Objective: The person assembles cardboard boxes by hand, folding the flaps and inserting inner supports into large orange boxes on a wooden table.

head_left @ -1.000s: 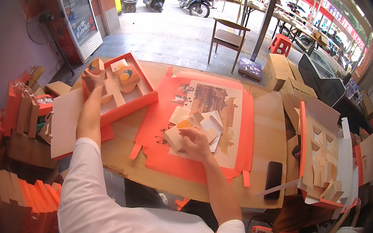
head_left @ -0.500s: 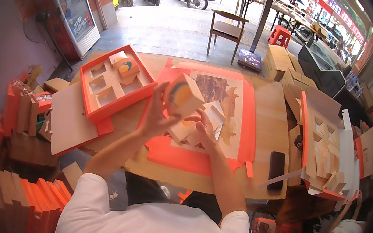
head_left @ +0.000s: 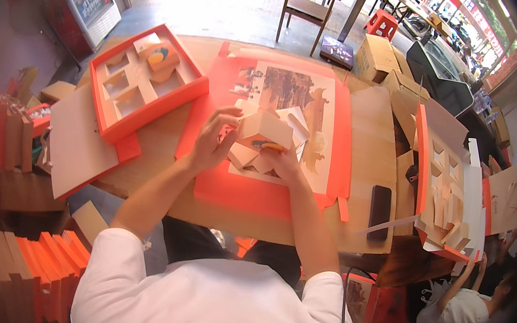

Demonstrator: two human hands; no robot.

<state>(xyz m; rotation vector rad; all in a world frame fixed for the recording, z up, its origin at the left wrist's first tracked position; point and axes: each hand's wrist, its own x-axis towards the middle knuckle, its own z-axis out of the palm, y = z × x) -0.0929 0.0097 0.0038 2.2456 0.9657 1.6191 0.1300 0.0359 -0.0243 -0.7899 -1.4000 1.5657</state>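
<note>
A small cream cardboard box (head_left: 265, 130) with a yellow and blue print is tilted in front of me above the flat red-bordered box sheet (head_left: 227, 204). My right hand (head_left: 282, 159) grips its lower right side, the fingers partly hidden by it. Beside its left side is my left hand (head_left: 210, 142), fingers curved and apart with a gap before the thumb; whether the fingertips touch the box I cannot tell. Under and behind the small box lie folded white and cream card pieces (head_left: 295, 122). On the left stands a red tray box (head_left: 160, 124) with card dividers and one printed small box (head_left: 158, 57) inside.
A black phone (head_left: 380, 211) lies at the table's right. Farther right is another open box (head_left: 421, 158) with dividers, and a person in white (head_left: 462, 311) works below it. A pale lid panel (head_left: 85, 142) overhangs the left edge. Red folded boxes (head_left: 52, 265) stand lower left.
The small box has come down and turned, its print now facing me and downward. My left hand has loosened from it, while my right hand has taken hold. The view has shifted.
</note>
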